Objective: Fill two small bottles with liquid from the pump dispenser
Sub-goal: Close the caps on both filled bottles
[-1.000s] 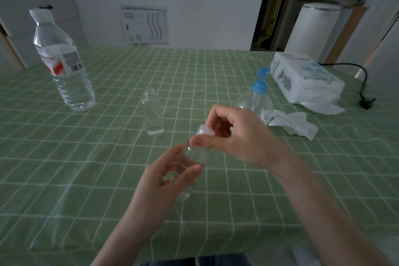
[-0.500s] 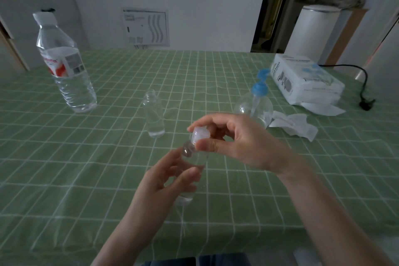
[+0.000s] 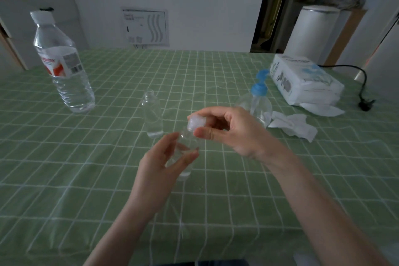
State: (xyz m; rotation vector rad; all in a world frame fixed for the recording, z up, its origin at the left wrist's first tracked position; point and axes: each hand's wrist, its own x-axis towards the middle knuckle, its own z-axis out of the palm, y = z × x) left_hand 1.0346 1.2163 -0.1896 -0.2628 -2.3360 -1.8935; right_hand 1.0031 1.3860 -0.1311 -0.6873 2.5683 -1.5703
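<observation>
My left hand (image 3: pixel 164 164) grips a small clear bottle (image 3: pixel 186 142) around its body, above the table near its middle. My right hand (image 3: pixel 235 134) pinches the white cap (image 3: pixel 195 123) sitting on that bottle's neck. A second small clear bottle (image 3: pixel 152 114) stands uncapped and upright just behind, apart from both hands. The pump dispenser (image 3: pixel 258 103), clear with a blue pump head, stands behind my right hand, partly hidden by it.
A large water bottle (image 3: pixel 64 71) stands at the far left of the green checked tablecloth (image 3: pixel 108 179). A white tissue pack (image 3: pixel 302 80) and crumpled tissue (image 3: pixel 291 124) lie at the right, with a black cable (image 3: pixel 362 84) beyond.
My right hand has turned on the cap, its thumb shifting round it, and both hands with the small bottle have risen slightly. The other objects have not moved.
</observation>
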